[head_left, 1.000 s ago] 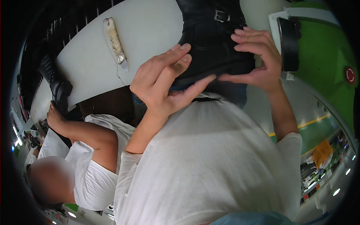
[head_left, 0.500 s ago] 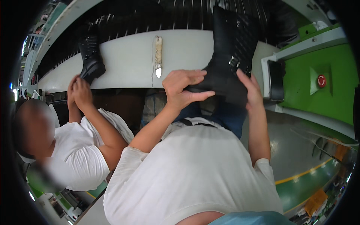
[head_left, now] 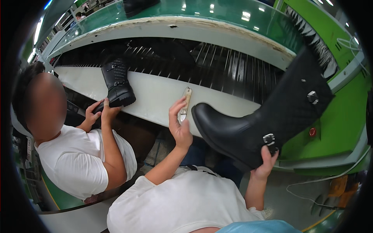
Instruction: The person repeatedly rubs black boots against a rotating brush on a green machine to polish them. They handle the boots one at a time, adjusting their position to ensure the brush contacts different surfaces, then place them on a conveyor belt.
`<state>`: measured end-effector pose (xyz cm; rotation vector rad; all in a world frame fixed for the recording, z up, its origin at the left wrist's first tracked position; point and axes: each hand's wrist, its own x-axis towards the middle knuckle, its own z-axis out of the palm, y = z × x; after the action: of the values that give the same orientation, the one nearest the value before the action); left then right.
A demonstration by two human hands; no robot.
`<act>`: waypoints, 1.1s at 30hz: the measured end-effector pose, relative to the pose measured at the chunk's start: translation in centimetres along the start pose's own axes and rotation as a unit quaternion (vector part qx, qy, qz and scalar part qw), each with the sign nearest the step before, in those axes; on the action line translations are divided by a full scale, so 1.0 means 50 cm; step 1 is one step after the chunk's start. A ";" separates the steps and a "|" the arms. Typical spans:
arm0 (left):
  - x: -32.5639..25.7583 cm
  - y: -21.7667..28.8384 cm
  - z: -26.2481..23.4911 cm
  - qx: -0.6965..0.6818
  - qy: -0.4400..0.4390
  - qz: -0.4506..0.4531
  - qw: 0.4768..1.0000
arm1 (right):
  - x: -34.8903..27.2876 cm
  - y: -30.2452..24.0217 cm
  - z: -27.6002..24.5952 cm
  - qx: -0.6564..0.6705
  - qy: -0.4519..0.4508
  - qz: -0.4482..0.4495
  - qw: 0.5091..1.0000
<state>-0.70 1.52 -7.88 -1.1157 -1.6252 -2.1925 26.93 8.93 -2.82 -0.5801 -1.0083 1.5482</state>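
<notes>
A tall black boot (head_left: pixel 252 120) with metal buckles is held up in front of me, its toe to the left and its shaft tilted up to the right. My right hand (head_left: pixel 265 163) grips it around the heel and ankle, below the lower buckle. Just left of the toe, my left hand (head_left: pixel 180 126) is raised with its fingers apart, holding nothing. Behind those fingers, a knife (head_left: pixel 187 97) with a pale wrapped handle and a short shiny blade lies on the white ledge (head_left: pixel 155 91).
At my left a co-worker (head_left: pixel 83 155) in a white shirt holds another black buckled boot (head_left: pixel 117 85) against the ledge. Beyond it runs a conveyor of metal rods (head_left: pixel 225 62), under a green shelf (head_left: pixel 186 11). A green machine (head_left: pixel 342 128) with a red button (head_left: pixel 312 132) stands at right.
The boot has been lifted and tilted, its toe now pointing left and its shaft up right. My left hand has come off it. My view has shifted toward the far shelf.
</notes>
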 end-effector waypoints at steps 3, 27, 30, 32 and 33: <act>-0.005 -0.036 0.018 0.026 -0.010 -0.057 0.998 | 0.052 -0.042 0.086 0.021 0.028 -0.045 0.998; -0.038 -0.116 0.030 0.102 -0.251 -0.020 0.962 | 0.831 0.099 0.822 -0.590 0.005 -0.134 0.796; -0.039 -0.113 0.034 0.121 -0.254 0.000 0.960 | 0.818 0.090 0.795 -0.589 -0.106 -0.170 0.783; -0.039 -0.110 0.035 0.129 -0.262 0.011 0.956 | 0.795 0.075 0.759 -0.573 -0.184 -0.211 0.770; -0.039 -0.109 0.035 0.131 -0.263 0.012 0.956 | 0.776 0.073 0.728 -0.579 -0.217 -0.218 0.755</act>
<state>-1.59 4.62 -12.99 -1.7174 -2.0105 -1.6738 -13.71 35.75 18.94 -0.7252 -2.3001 0.4672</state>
